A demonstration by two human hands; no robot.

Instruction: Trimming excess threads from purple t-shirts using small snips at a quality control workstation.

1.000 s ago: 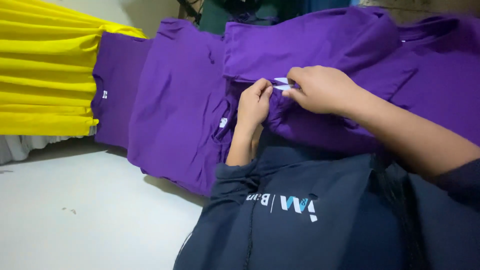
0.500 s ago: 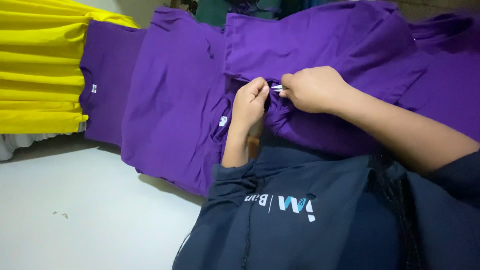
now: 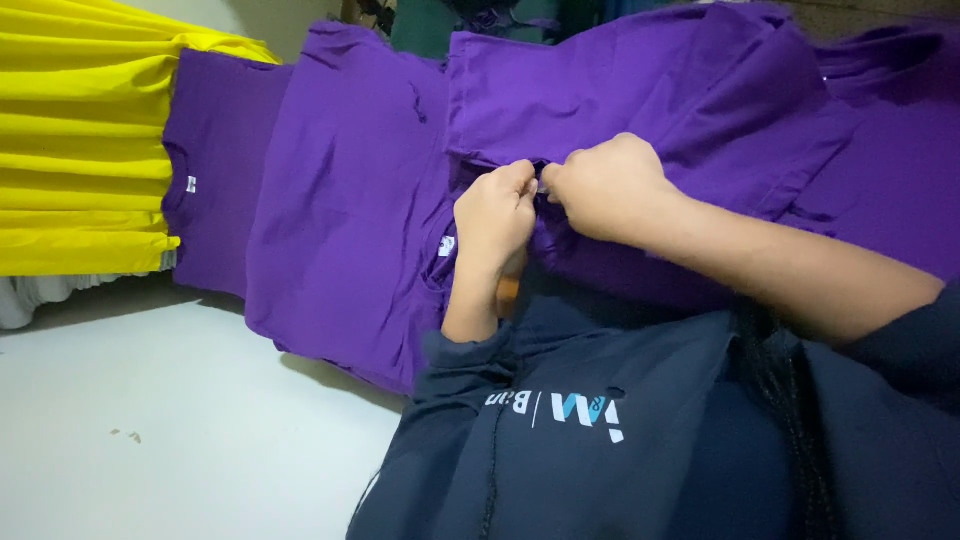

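Purple cotton pretty much everywhere here: a row of purple t-shirts [image 3: 350, 220] lies overlapped like shingles across a pale grey-white floor [image 3: 150, 430], and each one I can see properly has a little white neck tag. On the far left there's a stack of yellow shirts [image 3: 80, 140] folded in neat layers, just touching the edge of the outermost purple one. Along the top edge there's something dark green, too cut off to tell what it is. The floor is bare apart from a few tiny specks near the bottom left. The person wears a dark navy sweatshirt [image 3: 600, 450] with a white and light blue print on the chest, sleeves pushed up. Both forearms reach out over the top purple shirt [image 3: 640, 90], the one folded across the others. The left hand [image 3: 497, 212] comes up from below with the fingers curled shut, and the right hand [image 3: 605, 185] comes in from the right as a loose fist. The knuckles of both meet right at the shirt's folded edge, and both are pinched closed on the purple fabric there. What exactly sits between the fingertips is hidden.
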